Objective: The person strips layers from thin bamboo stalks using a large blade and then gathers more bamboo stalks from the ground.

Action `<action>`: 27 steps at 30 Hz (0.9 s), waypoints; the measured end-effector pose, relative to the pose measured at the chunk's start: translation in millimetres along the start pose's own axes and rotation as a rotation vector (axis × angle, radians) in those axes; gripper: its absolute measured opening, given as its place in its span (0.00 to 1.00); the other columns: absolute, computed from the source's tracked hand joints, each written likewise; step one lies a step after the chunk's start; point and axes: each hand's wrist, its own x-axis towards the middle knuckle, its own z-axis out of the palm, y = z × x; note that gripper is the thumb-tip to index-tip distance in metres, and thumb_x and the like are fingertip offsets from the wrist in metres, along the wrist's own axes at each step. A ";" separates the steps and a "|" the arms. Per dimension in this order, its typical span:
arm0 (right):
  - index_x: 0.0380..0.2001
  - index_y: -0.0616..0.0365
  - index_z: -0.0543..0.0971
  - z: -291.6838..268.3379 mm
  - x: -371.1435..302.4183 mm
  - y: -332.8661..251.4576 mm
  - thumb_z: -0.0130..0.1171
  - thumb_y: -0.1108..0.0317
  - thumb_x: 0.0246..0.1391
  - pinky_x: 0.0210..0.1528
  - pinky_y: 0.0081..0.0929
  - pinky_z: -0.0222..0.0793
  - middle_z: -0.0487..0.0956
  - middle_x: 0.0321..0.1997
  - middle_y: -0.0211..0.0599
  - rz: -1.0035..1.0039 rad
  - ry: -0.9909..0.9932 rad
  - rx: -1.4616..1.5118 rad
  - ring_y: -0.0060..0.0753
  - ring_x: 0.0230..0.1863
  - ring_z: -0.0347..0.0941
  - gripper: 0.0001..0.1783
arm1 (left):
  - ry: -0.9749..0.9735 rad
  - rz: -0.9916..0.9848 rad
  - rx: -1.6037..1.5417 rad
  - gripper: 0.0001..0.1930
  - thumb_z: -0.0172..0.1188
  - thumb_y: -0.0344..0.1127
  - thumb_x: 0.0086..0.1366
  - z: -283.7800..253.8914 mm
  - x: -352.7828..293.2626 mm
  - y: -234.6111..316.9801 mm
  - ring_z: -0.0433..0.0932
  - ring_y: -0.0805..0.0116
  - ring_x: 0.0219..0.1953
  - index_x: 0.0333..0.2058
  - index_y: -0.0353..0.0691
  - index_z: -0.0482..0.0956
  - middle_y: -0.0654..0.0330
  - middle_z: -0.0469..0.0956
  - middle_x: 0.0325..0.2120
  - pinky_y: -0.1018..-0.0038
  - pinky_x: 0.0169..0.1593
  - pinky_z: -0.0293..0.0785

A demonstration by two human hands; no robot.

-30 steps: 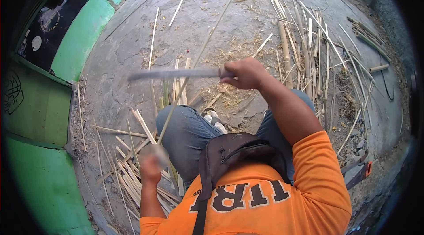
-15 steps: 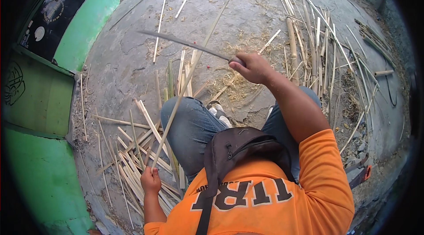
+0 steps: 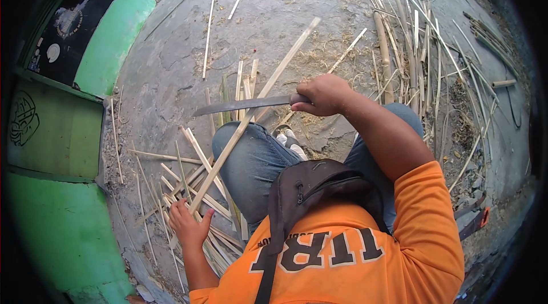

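In my right hand [image 3: 324, 95] is the dark handle of a long knife, a machete by its shape, fingers wrapped round it. The machete's blade [image 3: 268, 102] points left and crosses a pale bamboo strip [image 3: 279, 68] above my left knee. That strip slants from low left to upper right. My left hand [image 3: 190, 223] is at its lower end, fingers spread and thumb apart, with the strip running between thumb and fingers. Beneath and beside this hand lies a loose pile of split bamboo strips [image 3: 227, 242]. I cannot tell whether blade and strip touch.
Long bamboo poles and strips [image 3: 381, 47] lie on the concrete ground to the right. Shavings [image 3: 319, 127] are scattered before my feet. A saw [image 3: 475, 224] with an orange-marked handle lies near my right elbow. A green wall [image 3: 63, 235] stands on the left.
The machete has come down and toward me, its blade now level across the strip. My left hand's fingers have gone from closed round the strip to spread. The strip shows a wider face.
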 end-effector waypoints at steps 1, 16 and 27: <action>0.38 0.49 0.84 4.1 0.4 -1.2 0.54 0.30 0.63 0.39 0.53 0.77 0.85 0.31 0.45 -0.022 -0.023 -0.014 0.58 0.37 0.83 0.31 | 0.053 0.032 -0.018 0.37 0.75 0.58 0.57 -12.2 10.2 13.9 0.72 0.46 0.60 0.57 0.40 0.73 0.51 0.77 0.50 0.44 0.61 0.62; 0.36 0.50 0.83 -6.1 -6.7 -7.6 0.54 0.30 0.63 0.37 0.54 0.77 0.84 0.29 0.47 -0.064 0.027 0.051 0.59 0.35 0.82 0.32 | -0.121 -0.090 -0.334 0.33 0.51 0.62 0.75 32.5 6.2 26.5 0.77 0.34 0.27 0.25 0.35 0.74 0.42 0.74 0.18 0.48 0.31 0.68; 0.35 0.51 0.82 6.7 -3.9 0.1 0.55 0.33 0.64 0.37 0.54 0.75 0.83 0.28 0.49 -0.055 0.000 0.163 0.60 0.34 0.81 0.30 | -0.085 -0.125 -0.517 0.29 0.42 0.53 0.80 75.5 -21.5 26.2 0.77 0.33 0.26 0.28 0.35 0.78 0.42 0.75 0.19 0.47 0.31 0.68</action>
